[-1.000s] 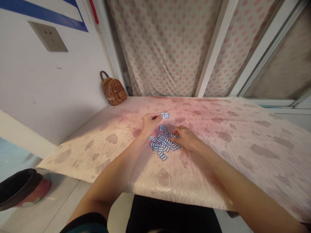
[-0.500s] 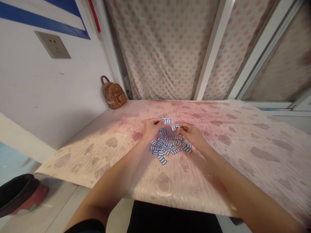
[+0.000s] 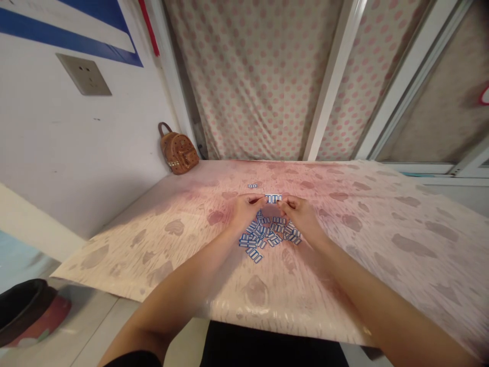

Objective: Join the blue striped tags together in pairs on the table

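My left hand (image 3: 246, 209) and my right hand (image 3: 301, 211) meet above the table with their fingers pinched. Between them is a small flat blue-and-white piece (image 3: 274, 199) with white bars, gripped at its left end by one hand and its right end by the other. Whether it is one piece or two laid together, I cannot tell. Just below the hands lies a loose pile of similar pieces (image 3: 262, 232), several overlapping. One like piece (image 3: 252, 186) lies alone beyond my left hand.
The table (image 3: 133, 255) has a glossy patterned cover. A small brown backpack (image 3: 179, 153) stands at its far left corner by the wall. Behind the table hangs a dotted curtain (image 3: 252, 81). A dark-rimmed pot (image 3: 34, 316) is on the floor at left.
Both hands have come closer together. Each held a separate piece before; now those pieces meet or overlap between the fingertips. The view has shifted slightly.
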The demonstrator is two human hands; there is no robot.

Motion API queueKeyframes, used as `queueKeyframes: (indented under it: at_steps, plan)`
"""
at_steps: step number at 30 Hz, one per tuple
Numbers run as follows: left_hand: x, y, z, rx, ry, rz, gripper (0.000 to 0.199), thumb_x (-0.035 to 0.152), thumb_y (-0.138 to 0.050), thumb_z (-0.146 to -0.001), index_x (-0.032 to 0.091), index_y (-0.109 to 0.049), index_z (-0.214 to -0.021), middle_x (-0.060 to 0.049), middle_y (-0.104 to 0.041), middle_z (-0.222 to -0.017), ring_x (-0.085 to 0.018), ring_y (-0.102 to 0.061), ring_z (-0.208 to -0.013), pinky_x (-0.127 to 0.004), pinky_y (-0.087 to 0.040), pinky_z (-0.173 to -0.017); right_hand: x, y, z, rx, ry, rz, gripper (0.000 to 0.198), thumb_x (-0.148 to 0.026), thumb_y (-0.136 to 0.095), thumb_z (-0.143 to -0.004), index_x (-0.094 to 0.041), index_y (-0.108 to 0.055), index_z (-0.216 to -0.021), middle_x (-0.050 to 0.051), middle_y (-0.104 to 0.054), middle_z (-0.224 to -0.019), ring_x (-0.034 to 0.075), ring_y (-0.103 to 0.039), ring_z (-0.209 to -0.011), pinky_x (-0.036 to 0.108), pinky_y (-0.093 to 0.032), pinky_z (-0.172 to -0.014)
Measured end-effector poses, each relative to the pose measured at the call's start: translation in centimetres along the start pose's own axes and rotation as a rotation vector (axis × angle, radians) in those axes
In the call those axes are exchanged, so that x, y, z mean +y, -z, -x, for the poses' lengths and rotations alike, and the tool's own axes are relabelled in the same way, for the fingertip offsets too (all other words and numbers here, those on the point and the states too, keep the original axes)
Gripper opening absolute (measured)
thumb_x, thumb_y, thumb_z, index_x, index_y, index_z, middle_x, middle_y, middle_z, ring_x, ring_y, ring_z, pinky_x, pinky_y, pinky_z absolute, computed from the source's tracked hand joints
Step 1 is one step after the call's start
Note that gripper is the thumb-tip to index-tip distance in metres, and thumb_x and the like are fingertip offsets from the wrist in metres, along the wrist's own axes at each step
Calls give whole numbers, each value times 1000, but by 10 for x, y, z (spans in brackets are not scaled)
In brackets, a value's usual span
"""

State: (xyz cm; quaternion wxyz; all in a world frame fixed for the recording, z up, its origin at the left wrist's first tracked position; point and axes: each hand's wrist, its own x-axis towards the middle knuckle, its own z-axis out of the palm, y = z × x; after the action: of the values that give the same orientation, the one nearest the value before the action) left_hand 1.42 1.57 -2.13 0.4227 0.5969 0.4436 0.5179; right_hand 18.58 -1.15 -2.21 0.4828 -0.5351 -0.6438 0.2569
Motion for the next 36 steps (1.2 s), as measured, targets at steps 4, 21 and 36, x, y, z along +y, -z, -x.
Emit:
queueKeyframes:
  at_steps: [4, 21, 36]
  plan:
    - [5, -1, 3, -10, -8, 9, 20, 30, -72, -78, 15, -79, -89, -7, -76, -83, -19, -66, -74, -25, -49, -62, 4, -1, 0, -9, 30, 25, 30, -40, -52, -85, -21, -54, -62, -1, -57, -56, 14, -51, -52, 27, -37, -55]
    - [9, -5, 8, -30, 8, 10, 17, 29, -71, -78, 18, -80, -87, -4, -75, -80, -15, -62, -67, -24, -45, -60, -2, -1, 3, 18, 0, 140, 29, -39, -51, -85, -20, -54, -64, 0, -56, -57, 16, -53, -56, 27, -35, -56]
    - [14, -7, 10, -55, 55, 112, 19, 31, -71, -76, 15, -79, -83, -5, -75, -76, -16, -65, -68, -25, -50, -65, -12, 1, 7, 8, 318, 403, 32, -22, -54, -90, -25, -67, -119, 7, -65, -107, 20, -62, -84, 33, -49, -80]
